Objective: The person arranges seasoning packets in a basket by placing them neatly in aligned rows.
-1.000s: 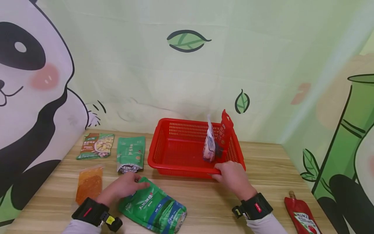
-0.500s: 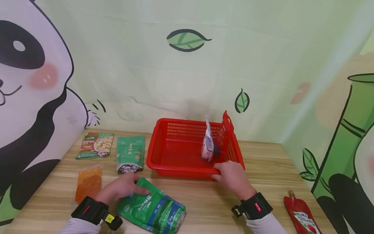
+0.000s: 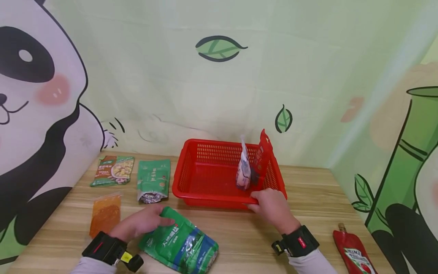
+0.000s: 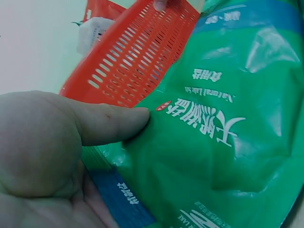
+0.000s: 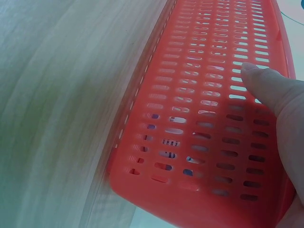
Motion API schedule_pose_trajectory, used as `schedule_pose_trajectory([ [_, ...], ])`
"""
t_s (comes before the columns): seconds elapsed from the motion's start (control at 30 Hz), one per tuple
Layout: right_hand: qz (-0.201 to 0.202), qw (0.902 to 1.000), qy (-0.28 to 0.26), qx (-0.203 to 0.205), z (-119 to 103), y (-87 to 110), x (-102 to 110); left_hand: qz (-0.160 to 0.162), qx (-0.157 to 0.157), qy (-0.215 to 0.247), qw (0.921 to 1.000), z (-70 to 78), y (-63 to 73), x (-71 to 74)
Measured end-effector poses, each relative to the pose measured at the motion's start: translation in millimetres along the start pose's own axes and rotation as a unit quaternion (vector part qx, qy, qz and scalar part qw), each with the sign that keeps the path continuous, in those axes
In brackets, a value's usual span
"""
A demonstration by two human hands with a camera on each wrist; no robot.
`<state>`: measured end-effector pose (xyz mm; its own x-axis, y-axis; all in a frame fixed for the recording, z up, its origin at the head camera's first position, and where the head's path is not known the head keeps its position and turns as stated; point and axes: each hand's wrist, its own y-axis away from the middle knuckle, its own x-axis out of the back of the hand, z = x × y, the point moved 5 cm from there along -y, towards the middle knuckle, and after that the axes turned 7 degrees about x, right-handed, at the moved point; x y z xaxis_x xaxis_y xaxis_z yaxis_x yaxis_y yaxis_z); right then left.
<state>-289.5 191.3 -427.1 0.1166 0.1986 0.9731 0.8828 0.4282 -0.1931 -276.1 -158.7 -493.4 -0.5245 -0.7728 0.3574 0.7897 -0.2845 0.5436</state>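
Observation:
My left hand (image 3: 143,222) grips the upper left edge of a green pouch of lake salt (image 3: 183,243), thumb on its printed face and fingers beneath. The thumb (image 4: 114,122) shows plainly in the left wrist view; the fingertips are hidden under the pouch. With my right hand (image 3: 272,207) I hold the front rim of a red plastic basket (image 3: 212,202), near its right corner. In the right wrist view the thumb (image 5: 266,88) lies against the slotted outer wall. Inside the basket, a white-and-purple packet (image 3: 243,173) and a red bag (image 3: 262,158) stand upright at the right.
At the back left of the wooden table (image 3: 246,243) lie a green-and-brown food packet (image 3: 113,171) and a smaller green pouch (image 3: 154,179). Nearer is a clear bag of orange contents (image 3: 105,216). A Heinz ketchup pouch (image 3: 354,249) lies at the right. A printed cloth (image 3: 171,76) hangs behind.
The green salt pouch has shifted very slightly in my left hand and its sheen differs. The packets inside the basket lean a touch further left than a second ago. My right hand stays on the rim.

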Motion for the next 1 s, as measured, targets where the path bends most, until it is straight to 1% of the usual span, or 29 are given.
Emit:
schedule_pose_trajectory([
  [0.13, 0.002, 1.0000, 0.001, 0.001, 1.3, -0.2, -1.3, -0.017, -0.019, 0.012, 0.9996, 0.6, 1.2, -2.0],
  [0.27, 0.002, 1.0000, 0.003, 0.001, 1.6, -0.6, -2.0, -0.011, -0.020, 0.020, 0.9996, -1.1, 2.0, -4.8],
  [0.47, 0.005, 1.0000, 0.004, 0.003, 1.0, -0.4, -2.3, 0.014, -0.018, 0.018, 0.9996, -0.1, 3.3, -7.2],
  [0.57, 0.007, 0.9999, 0.005, 0.006, 1.1, -0.4, -2.8, 0.035, -0.002, 0.000, 0.9994, 2.1, 3.9, -7.2],
  [0.67, 0.010, 0.9999, 0.005, 0.008, 1.1, -0.5, -2.9, 0.049, 0.013, -0.021, 0.9985, 6.5, 6.6, -7.1],
  [0.77, 0.009, 0.9999, 0.003, 0.006, 1.4, -0.7, -3.2, 0.057, 0.014, -0.038, 0.9976, 14.0, 11.7, -6.5],
  [0.87, 0.009, 1.0000, -0.004, 0.001, 1.5, -1.1, -3.1, 0.063, -0.003, -0.062, 0.9960, 26.2, 18.9, -5.8],
  [1.0, 0.010, 0.9999, -0.008, -0.001, 1.7, -1.1, -3.2, 0.071, -0.036, -0.106, 0.9912, 49.0, 31.6, -6.3],
])
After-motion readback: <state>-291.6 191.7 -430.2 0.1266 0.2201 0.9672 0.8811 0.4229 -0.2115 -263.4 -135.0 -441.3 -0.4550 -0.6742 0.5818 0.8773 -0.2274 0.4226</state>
